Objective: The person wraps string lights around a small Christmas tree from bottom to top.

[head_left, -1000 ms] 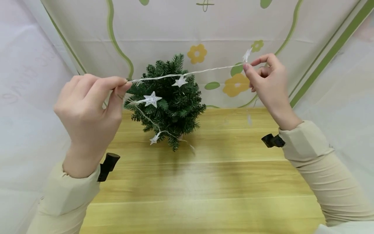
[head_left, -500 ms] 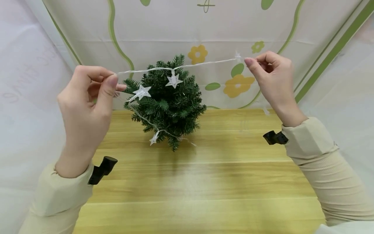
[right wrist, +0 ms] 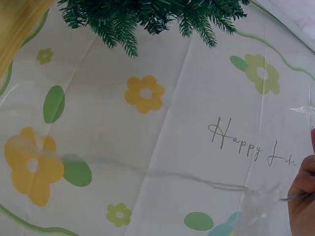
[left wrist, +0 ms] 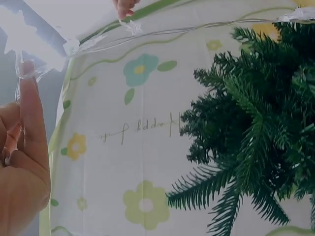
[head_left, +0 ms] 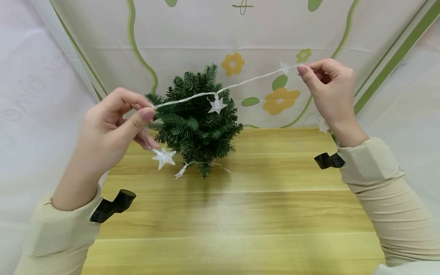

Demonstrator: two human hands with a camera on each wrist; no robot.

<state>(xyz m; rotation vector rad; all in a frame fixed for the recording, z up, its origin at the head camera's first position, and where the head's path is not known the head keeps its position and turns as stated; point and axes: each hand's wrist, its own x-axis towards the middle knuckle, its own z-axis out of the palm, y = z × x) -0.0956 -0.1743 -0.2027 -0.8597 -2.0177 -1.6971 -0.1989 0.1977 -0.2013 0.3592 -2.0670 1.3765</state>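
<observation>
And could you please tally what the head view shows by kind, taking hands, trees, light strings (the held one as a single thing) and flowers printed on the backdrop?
Hands: 2
Star light string: 1
Evergreen tree: 1
Printed flowers: 3
Total: 7

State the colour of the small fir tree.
The small fir tree is dark green, best seen in the head view.
</observation>
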